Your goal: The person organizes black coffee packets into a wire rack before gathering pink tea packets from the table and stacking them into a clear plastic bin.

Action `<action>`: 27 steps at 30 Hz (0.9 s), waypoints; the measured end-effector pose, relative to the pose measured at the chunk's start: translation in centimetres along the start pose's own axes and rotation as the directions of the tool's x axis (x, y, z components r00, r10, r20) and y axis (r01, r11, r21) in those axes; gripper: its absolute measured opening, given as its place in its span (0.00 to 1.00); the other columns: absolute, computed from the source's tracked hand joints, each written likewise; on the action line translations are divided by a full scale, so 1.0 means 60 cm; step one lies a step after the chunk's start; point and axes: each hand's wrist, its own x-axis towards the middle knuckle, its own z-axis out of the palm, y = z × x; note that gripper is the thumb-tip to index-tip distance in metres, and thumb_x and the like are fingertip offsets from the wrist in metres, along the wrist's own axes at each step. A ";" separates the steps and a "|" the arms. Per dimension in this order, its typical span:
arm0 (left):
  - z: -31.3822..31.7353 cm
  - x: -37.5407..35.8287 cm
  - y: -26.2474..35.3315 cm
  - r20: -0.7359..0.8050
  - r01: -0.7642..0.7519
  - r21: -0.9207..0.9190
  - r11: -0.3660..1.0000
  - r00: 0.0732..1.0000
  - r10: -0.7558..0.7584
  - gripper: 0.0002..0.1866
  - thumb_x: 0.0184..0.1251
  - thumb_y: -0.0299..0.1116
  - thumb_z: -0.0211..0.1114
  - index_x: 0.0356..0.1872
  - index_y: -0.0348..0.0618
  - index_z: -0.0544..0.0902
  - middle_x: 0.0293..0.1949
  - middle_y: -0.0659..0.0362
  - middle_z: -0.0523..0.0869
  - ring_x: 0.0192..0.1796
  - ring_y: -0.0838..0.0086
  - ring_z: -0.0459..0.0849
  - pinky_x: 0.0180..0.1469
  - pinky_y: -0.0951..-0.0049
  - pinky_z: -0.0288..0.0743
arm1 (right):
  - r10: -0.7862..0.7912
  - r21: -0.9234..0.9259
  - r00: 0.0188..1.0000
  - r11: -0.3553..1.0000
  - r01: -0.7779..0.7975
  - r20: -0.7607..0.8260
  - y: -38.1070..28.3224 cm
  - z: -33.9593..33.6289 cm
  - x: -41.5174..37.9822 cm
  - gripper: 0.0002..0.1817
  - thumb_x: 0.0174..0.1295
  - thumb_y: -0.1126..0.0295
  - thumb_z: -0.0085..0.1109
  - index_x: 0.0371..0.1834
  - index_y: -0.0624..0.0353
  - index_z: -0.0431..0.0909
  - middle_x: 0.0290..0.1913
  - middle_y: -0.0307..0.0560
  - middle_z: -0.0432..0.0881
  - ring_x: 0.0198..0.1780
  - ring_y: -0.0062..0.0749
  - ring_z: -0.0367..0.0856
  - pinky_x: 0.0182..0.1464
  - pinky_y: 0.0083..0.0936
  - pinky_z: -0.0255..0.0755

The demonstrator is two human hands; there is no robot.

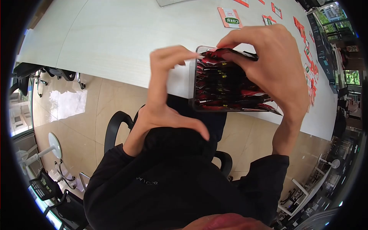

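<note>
A clear plastic box [193, 82] stands at the table's near edge, filled with a row of dark red and black packets [220, 82] set on edge. My right hand [274, 65] reaches over the box from the right. Its fingers and thumb close on a black packet [250, 56] at the far side of the row. My left hand [159, 92] curves in a wide C on the left of the box, fingers and thumb far apart. Its fingertips are right at the box's far left corner, while the thumb points out below the near edge.
Pink and white sachets [230, 18] lie on the white table [111, 34], with several more red ones [301, 28] along its right side. A dark long box [324, 51] lines the right edge. A wire tray [172, 2] shows at the top. A chair armrest [115, 128] is by my left side.
</note>
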 end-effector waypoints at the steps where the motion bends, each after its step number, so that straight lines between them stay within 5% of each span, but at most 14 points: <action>1: -0.013 0.004 -0.011 -0.074 -0.005 -0.147 0.989 0.997 -0.006 0.56 0.29 0.51 0.91 0.65 0.39 0.76 0.56 0.53 0.81 0.52 0.63 0.75 0.55 0.66 0.66 | 0.007 0.005 1.000 1.000 -0.007 0.001 0.005 0.001 0.001 0.09 0.52 0.72 0.77 0.38 0.55 0.90 0.34 0.41 0.90 0.24 0.34 0.77 0.32 0.28 0.69; 2: -0.023 0.009 -0.018 -0.148 -0.017 -0.289 0.957 0.989 -0.027 0.59 0.28 0.53 0.92 0.67 0.36 0.74 0.55 0.51 0.81 0.51 0.63 0.76 0.55 0.66 0.67 | -0.041 -0.006 0.998 0.999 0.040 -0.041 0.009 0.001 0.001 0.10 0.53 0.71 0.76 0.38 0.55 0.90 0.35 0.41 0.90 0.24 0.36 0.78 0.32 0.30 0.70; 3: -0.019 0.025 -0.011 -0.195 0.046 -0.280 0.959 0.975 -0.103 0.48 0.38 0.48 0.89 0.64 0.39 0.80 0.52 0.54 0.85 0.48 0.63 0.79 0.52 0.66 0.70 | -0.095 -0.020 0.992 0.995 0.093 -0.083 0.012 -0.001 0.002 0.10 0.53 0.71 0.76 0.39 0.55 0.90 0.35 0.42 0.90 0.25 0.37 0.79 0.31 0.31 0.70; 4: -0.017 0.040 -0.013 -0.197 0.049 -0.275 0.960 0.975 -0.107 0.48 0.38 0.48 0.89 0.64 0.39 0.80 0.52 0.54 0.85 0.48 0.63 0.79 0.52 0.66 0.70 | -0.099 -0.016 0.992 0.995 0.098 -0.082 0.010 -0.008 0.002 0.10 0.53 0.71 0.76 0.39 0.55 0.90 0.35 0.42 0.90 0.25 0.37 0.79 0.31 0.31 0.70; 6: -0.013 0.067 -0.016 -0.003 0.032 0.172 0.985 0.999 -0.032 0.27 0.50 0.39 0.84 0.54 0.45 0.88 0.44 0.60 0.90 0.45 0.66 0.80 0.49 0.67 0.74 | 0.017 0.006 0.999 1.000 -0.018 0.036 0.002 -0.023 0.000 0.09 0.55 0.71 0.75 0.39 0.57 0.89 0.34 0.43 0.88 0.28 0.40 0.81 0.33 0.35 0.70; 7: -0.005 0.078 -0.003 -0.022 0.087 0.088 0.992 0.996 -0.086 0.12 0.56 0.31 0.80 0.43 0.48 0.92 0.35 0.64 0.91 0.41 0.69 0.81 0.43 0.67 0.76 | 0.011 0.005 0.999 1.000 -0.011 0.035 0.000 -0.025 -0.001 0.09 0.55 0.71 0.75 0.39 0.57 0.89 0.34 0.43 0.88 0.28 0.40 0.81 0.33 0.35 0.70; 12: -0.020 0.089 -0.010 0.020 0.007 0.181 0.984 1.000 -0.011 0.09 0.56 0.24 0.79 0.38 0.42 0.91 0.34 0.65 0.91 0.36 0.74 0.78 0.36 0.74 0.70 | -0.093 0.136 0.991 0.987 0.080 0.091 0.011 -0.011 -0.002 0.06 0.60 0.74 0.68 0.39 0.64 0.87 0.32 0.50 0.84 0.31 0.51 0.80 0.35 0.39 0.69; 15: -0.022 0.090 -0.009 0.055 -0.015 0.210 0.978 0.998 0.004 0.08 0.56 0.23 0.78 0.37 0.41 0.90 0.32 0.64 0.90 0.32 0.74 0.76 0.32 0.75 0.68 | -0.084 0.044 0.990 0.996 0.080 0.110 0.002 -0.008 -0.001 0.06 0.61 0.75 0.66 0.39 0.64 0.86 0.32 0.52 0.84 0.34 0.54 0.80 0.36 0.40 0.70; 20: -0.021 0.082 -0.005 0.087 0.074 0.284 0.956 0.991 -0.103 0.08 0.55 0.23 0.78 0.37 0.42 0.90 0.31 0.62 0.88 0.30 0.74 0.75 0.29 0.76 0.66 | -0.023 0.035 0.993 0.999 0.019 0.119 -0.004 0.000 -0.007 0.07 0.61 0.74 0.66 0.41 0.62 0.88 0.31 0.53 0.86 0.35 0.53 0.82 0.38 0.41 0.72; 27: -0.034 0.106 0.005 0.156 -0.075 0.327 0.942 0.987 0.025 0.10 0.53 0.25 0.78 0.38 0.42 0.90 0.30 0.62 0.87 0.29 0.72 0.74 0.29 0.71 0.67 | 0.120 0.000 0.986 0.993 -0.121 0.114 -0.026 -0.023 -0.016 0.08 0.61 0.73 0.68 0.42 0.59 0.89 0.31 0.51 0.86 0.34 0.51 0.83 0.37 0.41 0.72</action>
